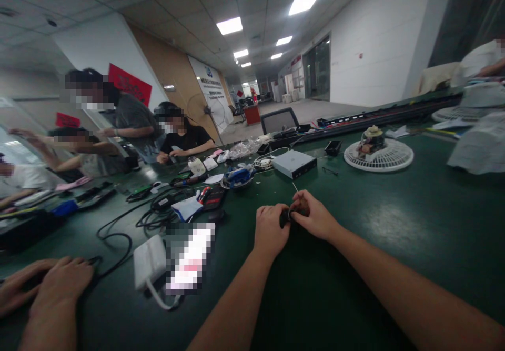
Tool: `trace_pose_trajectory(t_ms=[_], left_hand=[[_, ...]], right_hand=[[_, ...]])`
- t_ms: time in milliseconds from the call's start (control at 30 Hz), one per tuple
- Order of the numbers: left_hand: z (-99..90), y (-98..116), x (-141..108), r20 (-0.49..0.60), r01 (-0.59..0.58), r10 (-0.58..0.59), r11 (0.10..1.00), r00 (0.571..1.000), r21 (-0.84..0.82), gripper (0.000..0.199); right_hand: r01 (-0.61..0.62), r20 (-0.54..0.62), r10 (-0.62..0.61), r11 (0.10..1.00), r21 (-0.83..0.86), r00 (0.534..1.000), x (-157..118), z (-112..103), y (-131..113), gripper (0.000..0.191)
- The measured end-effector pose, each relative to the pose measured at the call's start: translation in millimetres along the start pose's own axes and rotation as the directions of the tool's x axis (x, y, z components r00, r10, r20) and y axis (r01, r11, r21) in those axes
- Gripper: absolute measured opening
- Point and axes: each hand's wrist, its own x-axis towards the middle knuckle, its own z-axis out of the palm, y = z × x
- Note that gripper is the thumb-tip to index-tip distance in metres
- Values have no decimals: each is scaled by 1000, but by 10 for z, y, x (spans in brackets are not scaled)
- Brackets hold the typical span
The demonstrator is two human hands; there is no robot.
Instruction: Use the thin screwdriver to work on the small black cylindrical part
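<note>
Both hands meet over the near-middle of the bench (355,246). Left hand (272,229): fingers clamped on a small dark part (284,217), at its left side. Right hand (314,215): fingers clamped on the right side of the same part; a brownish area shows beneath them, and a thin pale rod (295,187) sticks up beside them. The part sits between the two hands, mostly covered; exact type cannot be told.

Just beyond the hands: silver-grey box (295,163), dark front face toward the near right. Small black open box (333,147) to its right. Farther right, white round grille (379,157) lying flat, a motor-like assembly (371,139) on top.

Left of the hands: bright-screened slab (193,259), blurred out; white adapter (150,261) just left of it, with a white cable (160,297). Beyond these, white-and-blue cloth (187,207), black cables (148,217) and a blue bundle (239,176). At the near left edge, another person's hands (63,282) rest close together. More people are at the far left.
</note>
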Motion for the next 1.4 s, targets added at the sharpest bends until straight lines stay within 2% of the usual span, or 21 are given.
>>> trace_pose_trajectory(t_ms=[100, 300, 500, 700, 900, 1133, 1400], left_hand=[[13, -12, -4, -26, 52, -52, 998, 998, 17, 22], [50, -86, -1, -99, 155, -152, 988, 983, 15, 23], [74, -145, -8, -113, 165, -163, 986, 980, 6, 26], [76, -140, -16, -105, 175, -174, 985, 979, -7, 27], [70, -133, 0, -130, 185, -183, 983, 974, 1, 24], [65, -133, 9, -129, 181, -174, 983, 976, 43, 23], [72, -145, 2, -105, 174, -172, 985, 980, 14, 22]], right_hand=[[-23, -70, 26, 999, 40, 997, 12, -17, -14, 24], [-47, -195, 83, 982, 183, 977, 75, -85, -4, 44], [-21, -234, 92, 957, 289, 968, 70, -135, 11, 40], [-71, -139, 120, 948, 312, 983, 73, -121, 10, 35], [-108, -145, 150, 959, 264, 978, 97, -83, 25, 32], [-109, -58, 127, 960, 257, 990, 69, -95, -25, 35], [-126, -92, 152, 963, 239, 984, 82, -86, -16, 33]])
